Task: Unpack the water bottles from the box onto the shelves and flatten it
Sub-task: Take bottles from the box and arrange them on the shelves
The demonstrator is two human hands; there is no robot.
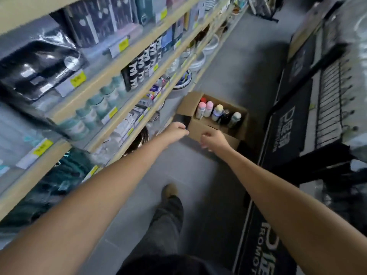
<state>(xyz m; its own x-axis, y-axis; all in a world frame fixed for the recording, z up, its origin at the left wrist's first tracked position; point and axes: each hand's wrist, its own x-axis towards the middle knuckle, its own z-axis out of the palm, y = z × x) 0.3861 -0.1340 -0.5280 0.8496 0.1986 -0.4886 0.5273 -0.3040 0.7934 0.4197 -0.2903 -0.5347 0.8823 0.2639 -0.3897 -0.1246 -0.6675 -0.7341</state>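
Box (pixel 195 126): brown cardboard, standing on the grey floor (pixel 228 62) at the foot of the shelves (pixel 93 87), its top flaps folded open.
Water bottles (pixel 218 112): upright in a row inside the box, along its far wall; caps in pink, pale yellow, a dark tone, pale green and one red at the far left corner. None is lifted out.
Left hand (pixel 176 131): at the box's near left corner, beside a dark flap, fingers curled. The fingertips lie at the cardboard edge. Motion blur hides whether they pinch it.
Right hand (pixel 213 138): in front of the box's near wall, towards its middle, fingers curled downward. It overlaps the wall in view, but whether it grips the cardboard cannot be told.
Hands and bottles: both hands lie on the near side of the box, well apart from the bottle caps; neither touches a bottle.
Hands to each other: apart, a strip of the box's near wall showing between them.
Shelves: to the left of the box, wood-edged tiers running away up the aisle, carrying yellow price tags (pixel 78 80), teal-lidded jars (pixel 99 104) and dark packaged goods.
Shoe (pixel 168 190): on the floor nearer the camera than the box, below a grey trouser leg.
Black banner (pixel 286 132): to the right of the box, with white lettering.
Wire rack (pixel 333 108): further right of the box, beyond the banner.
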